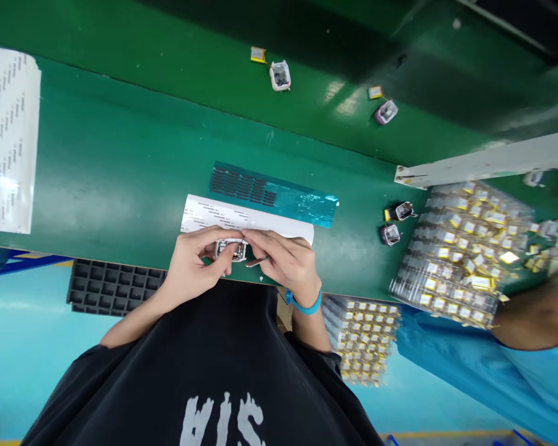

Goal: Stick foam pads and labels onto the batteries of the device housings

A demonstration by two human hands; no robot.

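Note:
My left hand (196,259) grips a small white device housing (224,245) near the table's front edge, with circuit parts showing in its open face. My right hand (289,261) is closed around metal tweezers (258,262), whose tip points left toward the housing. The right fingertips meet the left ones at the housing's upper edge; whether the right hand also touches the housing is hard to see. Just beyond both hands lies a white printed backing sheet (279,225). Behind that sheet is a blue film strip (307,205) with rows of small dark pieces on its left part.
Stacked clear trays (411,272) of yellow-edged cells stand right; another stack (365,341) sits lower. Housings with cells (280,75) lie on the rear green surface. A black compartment tray (116,288) is below left, a white sheet (9,142) far left. Another person's arm (534,310) reaches in right.

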